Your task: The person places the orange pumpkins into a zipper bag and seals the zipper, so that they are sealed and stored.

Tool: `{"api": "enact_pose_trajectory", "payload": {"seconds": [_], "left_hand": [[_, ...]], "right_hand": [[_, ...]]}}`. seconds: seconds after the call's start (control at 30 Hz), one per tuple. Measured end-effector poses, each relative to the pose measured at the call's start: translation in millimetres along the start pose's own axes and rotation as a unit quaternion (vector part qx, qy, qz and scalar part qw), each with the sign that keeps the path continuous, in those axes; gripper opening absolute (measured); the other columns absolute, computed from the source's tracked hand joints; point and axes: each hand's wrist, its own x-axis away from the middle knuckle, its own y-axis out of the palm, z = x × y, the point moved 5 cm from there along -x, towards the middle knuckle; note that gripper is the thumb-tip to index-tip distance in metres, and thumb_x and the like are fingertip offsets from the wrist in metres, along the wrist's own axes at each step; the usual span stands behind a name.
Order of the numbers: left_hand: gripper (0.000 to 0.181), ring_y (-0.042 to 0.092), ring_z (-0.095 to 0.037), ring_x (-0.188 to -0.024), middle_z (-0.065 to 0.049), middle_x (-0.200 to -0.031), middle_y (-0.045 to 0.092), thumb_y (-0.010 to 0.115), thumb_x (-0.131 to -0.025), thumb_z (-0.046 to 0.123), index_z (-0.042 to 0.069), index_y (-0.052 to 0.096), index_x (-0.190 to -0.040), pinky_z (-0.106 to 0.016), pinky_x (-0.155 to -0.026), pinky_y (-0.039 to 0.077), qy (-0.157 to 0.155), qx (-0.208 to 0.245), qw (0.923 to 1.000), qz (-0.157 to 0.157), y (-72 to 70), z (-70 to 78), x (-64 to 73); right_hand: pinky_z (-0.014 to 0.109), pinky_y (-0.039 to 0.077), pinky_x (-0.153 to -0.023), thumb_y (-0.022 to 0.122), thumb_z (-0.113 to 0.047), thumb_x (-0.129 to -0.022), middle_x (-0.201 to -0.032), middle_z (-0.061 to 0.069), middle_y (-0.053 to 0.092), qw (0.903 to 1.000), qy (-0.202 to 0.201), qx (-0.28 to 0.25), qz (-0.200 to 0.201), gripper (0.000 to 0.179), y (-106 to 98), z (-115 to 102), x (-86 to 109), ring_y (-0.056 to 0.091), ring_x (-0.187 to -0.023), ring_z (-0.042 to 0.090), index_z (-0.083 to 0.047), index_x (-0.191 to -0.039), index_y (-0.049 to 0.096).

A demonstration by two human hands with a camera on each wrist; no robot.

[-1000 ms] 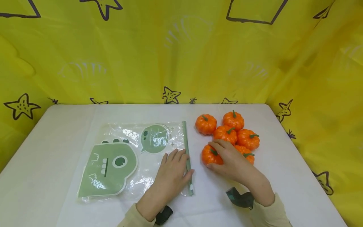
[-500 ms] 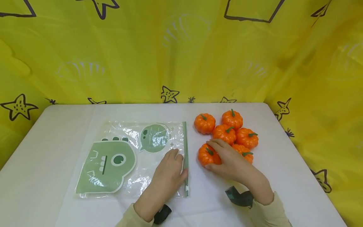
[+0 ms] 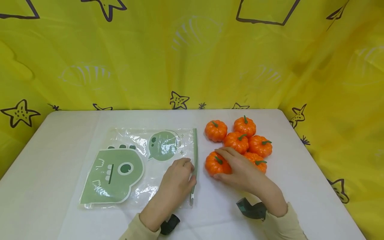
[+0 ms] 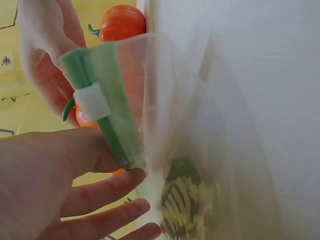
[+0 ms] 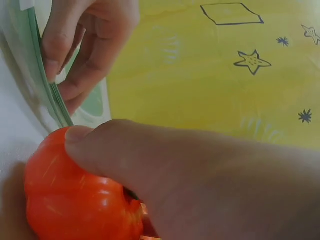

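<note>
A clear zip bag (image 3: 114, 183) with a green monster print lies flat on the white table, its zip end to the right. My left hand (image 3: 177, 180) pinches the green zip edge (image 4: 112, 131) between thumb and index finger, raising that edge off the table; the other fingers are spread behind it. A white slider (image 4: 93, 101) sits on the strip. My right hand (image 3: 244, 171) grips a small orange toy pumpkin (image 3: 216, 166) from its right side, thumb in front. In the right wrist view this pumpkin (image 5: 75, 200) is close beside the bag's mouth.
Several more orange pumpkins (image 3: 236, 142) with green stems cluster behind and to the right of my right hand. A dark wrist camera mount (image 3: 251, 209) hangs below the right wrist. A yellow patterned curtain (image 3: 150, 66) stands behind the table.
My right hand has shifted the pumpkin slightly left, away from the cluster. My left hand has closed on the zip edge and lifted it, drawing it a little left.
</note>
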Motion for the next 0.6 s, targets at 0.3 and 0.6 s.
{"api": "enact_pose_trajectory", "payload": {"seconds": [0.3,0.6], "left_hand": [[0.009,0.061,-0.023,-0.078,-0.005,-0.09,0.067,0.071,-0.079,0.007,0.007,0.066,-0.087,-0.034,-0.067,0.054,-0.024,0.015,0.9996,0.009,-2.6,-1.2,-2.4],[0.009,0.055,-0.017,-0.068,0.001,-0.077,0.059,0.071,-0.082,0.014,0.01,0.063,-0.08,-0.028,-0.054,0.049,-0.043,-0.006,0.999,0.003,-1.2,-1.3,-3.4]], "right_hand": [[0.051,0.048,-0.106,0.081,-0.029,-0.082,-0.142,0.012,0.052,0.9998,-0.016,-0.012,0.003,0.066,2,-6,-1.0,0.053,-0.13,0.031,-0.009,-0.139,0.053],[0.048,0.046,-0.108,0.08,-0.03,-0.083,-0.147,0.007,0.048,0.9982,-0.044,-0.027,0.03,0.071,0,-15,-2.5,0.051,-0.133,0.028,-0.012,-0.143,0.049]]}}
